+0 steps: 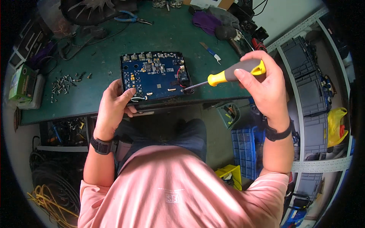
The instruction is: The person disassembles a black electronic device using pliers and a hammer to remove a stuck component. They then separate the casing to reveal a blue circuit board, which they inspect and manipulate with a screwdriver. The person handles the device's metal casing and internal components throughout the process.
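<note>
A blue circuit board (159, 76) in a black casing lies near the front edge of the green workbench (114, 38). My left hand (116, 98) grips its lower left corner, thumb on top and fingers underneath. In my right hand (264, 81) is a yellow and grey screwdriver (232, 74), held by its handle and slanting down to the left. Its tip meets the board's lower right corner; whether a screw sits under it is too small to tell. Red wires show on the board's right side, and a pale wire runs beside my left thumb.
Loose screws (65, 84) are scattered at the left. Blue-handled pliers (131, 17) and a blue-handled knife-like tool (210, 52) lie farther back. A hammer (232, 38) and purple cloth (205, 22) are at the back right. A green box (23, 83) stands at the left edge; shelving with grey bins (310, 91) rises at right.
</note>
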The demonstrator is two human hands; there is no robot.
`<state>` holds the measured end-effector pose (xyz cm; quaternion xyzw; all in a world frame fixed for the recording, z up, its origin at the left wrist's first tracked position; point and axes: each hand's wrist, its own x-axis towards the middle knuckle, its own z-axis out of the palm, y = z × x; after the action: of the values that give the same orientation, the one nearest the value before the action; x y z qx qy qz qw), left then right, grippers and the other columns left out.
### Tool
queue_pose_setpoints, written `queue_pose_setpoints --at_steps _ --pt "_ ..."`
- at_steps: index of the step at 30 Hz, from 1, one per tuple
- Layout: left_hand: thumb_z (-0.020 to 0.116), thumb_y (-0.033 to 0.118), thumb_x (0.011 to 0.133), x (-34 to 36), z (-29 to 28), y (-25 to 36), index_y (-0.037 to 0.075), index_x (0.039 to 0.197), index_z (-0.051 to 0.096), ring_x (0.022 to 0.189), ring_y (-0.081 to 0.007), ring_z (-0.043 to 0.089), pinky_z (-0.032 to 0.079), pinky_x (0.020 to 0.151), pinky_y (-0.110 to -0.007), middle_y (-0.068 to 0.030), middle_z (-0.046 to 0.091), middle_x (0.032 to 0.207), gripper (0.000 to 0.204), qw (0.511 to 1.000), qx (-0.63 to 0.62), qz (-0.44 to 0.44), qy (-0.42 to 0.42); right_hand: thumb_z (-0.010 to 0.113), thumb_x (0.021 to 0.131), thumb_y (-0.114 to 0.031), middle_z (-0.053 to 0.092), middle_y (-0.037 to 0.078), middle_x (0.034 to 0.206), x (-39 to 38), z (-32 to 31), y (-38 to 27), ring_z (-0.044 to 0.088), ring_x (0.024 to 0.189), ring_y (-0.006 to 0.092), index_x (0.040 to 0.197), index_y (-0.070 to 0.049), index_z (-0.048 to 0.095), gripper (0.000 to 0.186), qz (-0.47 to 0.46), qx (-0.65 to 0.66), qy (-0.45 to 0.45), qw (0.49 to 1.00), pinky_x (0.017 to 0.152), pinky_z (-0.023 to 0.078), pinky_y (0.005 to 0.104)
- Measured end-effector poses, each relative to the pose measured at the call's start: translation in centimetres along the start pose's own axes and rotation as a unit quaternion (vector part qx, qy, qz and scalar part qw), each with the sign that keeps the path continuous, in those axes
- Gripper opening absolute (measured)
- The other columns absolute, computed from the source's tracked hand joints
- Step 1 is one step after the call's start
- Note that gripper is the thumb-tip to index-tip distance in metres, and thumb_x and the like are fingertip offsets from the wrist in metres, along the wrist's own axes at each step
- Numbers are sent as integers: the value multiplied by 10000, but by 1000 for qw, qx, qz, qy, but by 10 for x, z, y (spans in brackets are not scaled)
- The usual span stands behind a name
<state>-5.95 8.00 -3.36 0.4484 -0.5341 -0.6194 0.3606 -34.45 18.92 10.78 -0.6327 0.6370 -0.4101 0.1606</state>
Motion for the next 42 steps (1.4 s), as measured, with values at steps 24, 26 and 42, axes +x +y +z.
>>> queue_pose_setpoints --at_steps 24,26,42 --pt "604 117 937 -1 -1 2 -85 1156 528 508 -78 567 476 431 -197 -99 639 940 307 1000 6 3 -4 779 811 -243 625 63 728 38 0 -34 592 650 109 918 -5 600 317 -3 -162 -92 983 584 475 261" --pt "603 115 936 -1 0 3 -85 1152 529 507 -79 566 475 430 -197 -100 639 938 304 1000 4 -1 2 750 849 -188 634 49 775 39 0 -42 607 661 79 972 -7 572 282 -9 -195 -126 973 580 496 217" --pt "600 115 933 0 0 3 -77 1160 528 496 -87 582 482 426 -202 -97 638 916 306 1000 8 -2 0 762 824 -188 593 18 734 39 -2 -41 556 673 77 982 -38 617 262 -73 -149 -149 975 600 446 242"
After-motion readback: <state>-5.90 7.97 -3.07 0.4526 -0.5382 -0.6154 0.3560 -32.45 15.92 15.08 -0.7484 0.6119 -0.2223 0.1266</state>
